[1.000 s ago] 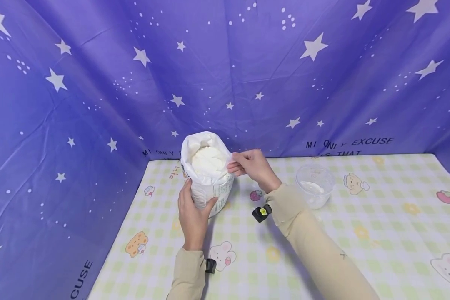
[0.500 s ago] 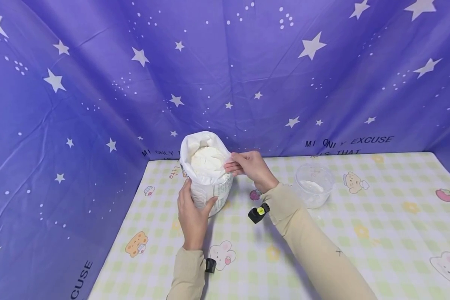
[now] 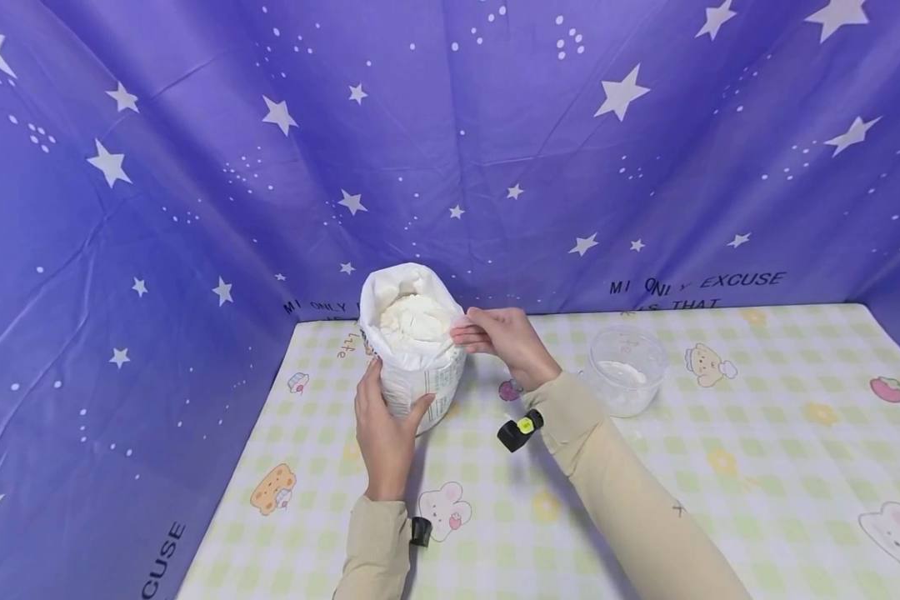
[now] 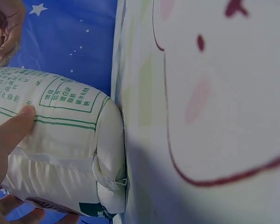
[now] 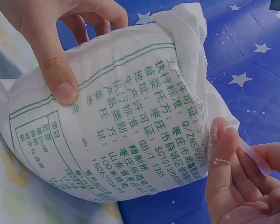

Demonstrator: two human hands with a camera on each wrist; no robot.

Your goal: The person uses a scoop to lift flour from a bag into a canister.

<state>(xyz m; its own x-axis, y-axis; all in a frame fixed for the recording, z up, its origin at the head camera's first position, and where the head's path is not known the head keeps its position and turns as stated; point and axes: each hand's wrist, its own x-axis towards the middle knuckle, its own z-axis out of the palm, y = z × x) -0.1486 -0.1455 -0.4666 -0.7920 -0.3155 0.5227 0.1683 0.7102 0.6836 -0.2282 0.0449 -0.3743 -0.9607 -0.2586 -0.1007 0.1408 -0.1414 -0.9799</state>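
Observation:
A white cloth bag of flour (image 3: 438,385) stands upright with its top rolled open, showing the pale flour (image 3: 412,321) inside. My left hand (image 3: 386,425) grips its near left side, thumb across the front and fingers round the other side. At the bag's right rim, my right hand (image 3: 506,337) pinches a thin, translucent plastic piece (image 5: 255,159) like a handle. The piece's far end is hidden. White powder clings to the right fingers (image 5: 220,154). In the left wrist view, the bag's stitched bottom (image 4: 109,158) is on the tablecloth.
A clear round plastic tub (image 3: 630,367) with some white powder in it stands right of the bag, close to my right forearm. The checked tablecloth (image 3: 495,517) meets a blue star-printed curtain (image 3: 450,150) behind and at the left.
The flour's surface looks more broken up, with a crack across it. My right hand has shifted slightly right and down at the rim. My left hand keeps its hold on the bag.

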